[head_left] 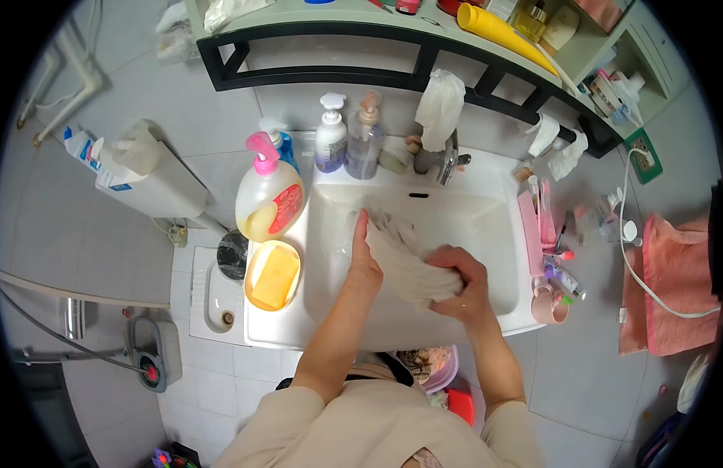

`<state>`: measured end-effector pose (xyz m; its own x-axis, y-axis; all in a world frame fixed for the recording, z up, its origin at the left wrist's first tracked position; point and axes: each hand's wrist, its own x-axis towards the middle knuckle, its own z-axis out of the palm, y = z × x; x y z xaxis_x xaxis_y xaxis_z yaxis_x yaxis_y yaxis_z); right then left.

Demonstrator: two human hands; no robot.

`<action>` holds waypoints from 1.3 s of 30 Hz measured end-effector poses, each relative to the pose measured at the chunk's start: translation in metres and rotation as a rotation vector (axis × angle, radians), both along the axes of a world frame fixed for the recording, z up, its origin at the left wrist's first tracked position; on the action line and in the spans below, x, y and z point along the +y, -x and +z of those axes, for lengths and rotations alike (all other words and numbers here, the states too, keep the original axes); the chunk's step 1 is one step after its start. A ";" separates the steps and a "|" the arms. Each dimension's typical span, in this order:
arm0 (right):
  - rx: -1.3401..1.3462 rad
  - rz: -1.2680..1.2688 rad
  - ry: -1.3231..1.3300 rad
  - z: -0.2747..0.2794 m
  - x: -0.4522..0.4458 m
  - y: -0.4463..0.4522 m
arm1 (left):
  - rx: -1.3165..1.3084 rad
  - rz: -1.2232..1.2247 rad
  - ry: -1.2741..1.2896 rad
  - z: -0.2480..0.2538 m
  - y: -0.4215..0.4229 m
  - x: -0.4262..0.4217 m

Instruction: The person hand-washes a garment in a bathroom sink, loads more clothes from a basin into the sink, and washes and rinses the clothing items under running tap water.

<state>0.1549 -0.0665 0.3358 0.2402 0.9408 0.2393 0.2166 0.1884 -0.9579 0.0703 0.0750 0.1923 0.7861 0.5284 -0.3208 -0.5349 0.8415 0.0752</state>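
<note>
A wet, bunched white cloth (408,269) stretches between my two hands over the white washbasin (486,226). My left hand (365,253) holds its left end, thumb side up, with most of the fingers hidden behind the fabric. Wrapped around the cloth's lower right end are the fingers of my right hand (461,285). Above the basin's back edge stands a metal faucet (447,164), with a pale cloth (441,109) draped over it. An orange soap bar (274,274) lies in a dish on the left rim.
Pump bottles line the basin's back left, including a large one with a pink top (269,191). A pink holder (531,230) and a pink cup (549,304) are at the right rim. Overhead runs a black-framed shelf (315,74). A tub of laundry (435,366) sits below.
</note>
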 end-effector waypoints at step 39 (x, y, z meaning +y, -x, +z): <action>1.096 -0.066 0.412 -0.166 0.063 -0.065 | 0.242 -0.436 -0.309 -0.017 0.038 -0.010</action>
